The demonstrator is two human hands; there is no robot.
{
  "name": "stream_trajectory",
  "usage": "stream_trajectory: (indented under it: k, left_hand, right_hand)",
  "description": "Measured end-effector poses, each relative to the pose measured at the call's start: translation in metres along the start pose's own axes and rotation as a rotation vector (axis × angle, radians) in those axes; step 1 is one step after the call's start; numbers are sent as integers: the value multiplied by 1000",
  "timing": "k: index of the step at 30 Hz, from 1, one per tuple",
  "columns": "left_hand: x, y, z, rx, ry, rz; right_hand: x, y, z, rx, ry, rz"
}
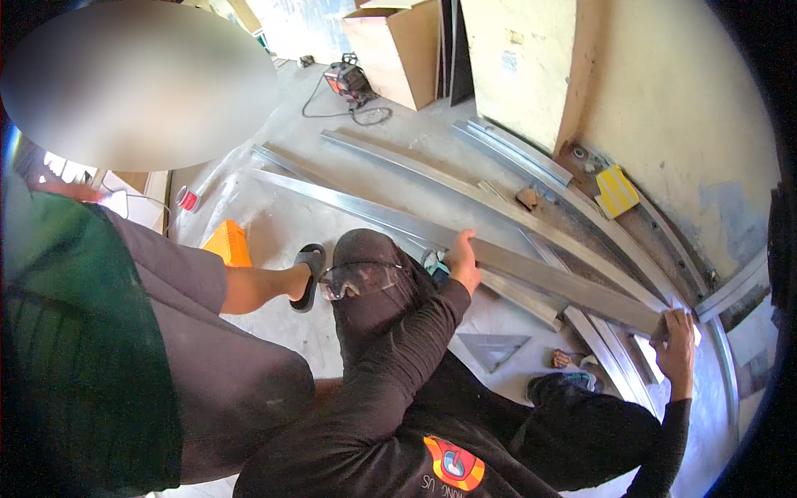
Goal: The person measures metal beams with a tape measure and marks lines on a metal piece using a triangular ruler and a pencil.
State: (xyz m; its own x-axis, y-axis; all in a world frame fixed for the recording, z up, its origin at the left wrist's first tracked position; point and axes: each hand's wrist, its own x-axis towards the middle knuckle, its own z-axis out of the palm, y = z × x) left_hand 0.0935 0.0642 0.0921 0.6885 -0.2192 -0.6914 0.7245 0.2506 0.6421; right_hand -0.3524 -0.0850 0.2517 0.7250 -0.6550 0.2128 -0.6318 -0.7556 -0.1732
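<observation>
A long grey metal tube (pixel 564 286) slants across the middle of the view, from far left to near right. My left hand (pixel 463 261) is closed around it about midway, thumb on top. At its near right end, my right hand (pixel 677 349) grips the tube, with the fingers on its tip. Clear safety goggles (pixel 359 280) rest over my left knee, beside my left forearm. Below the tube, a grey triangular set square (pixel 493 350) lies on the floor between my legs.
More metal tubes (pixel 415 168) lie on the floor beyond. Close on my left stands another person in grey shorts (pixel 207 332) and a black slipper (pixel 309 278). An orange box (pixel 228 242), a red-black machine (pixel 347 81) with a cable, and a yellow striped piece (pixel 616 192) sit around.
</observation>
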Motion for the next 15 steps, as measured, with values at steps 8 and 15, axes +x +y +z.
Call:
stream_trajectory:
  k: [8,15]
  left_hand:
    - [-6,26,-7,-69,-164,-49]
    - [-22,49,1,-89,-145,30]
  right_hand:
    - [7,-35,-38,66,-45,37]
    - [5,-50,-48,105,45,4]
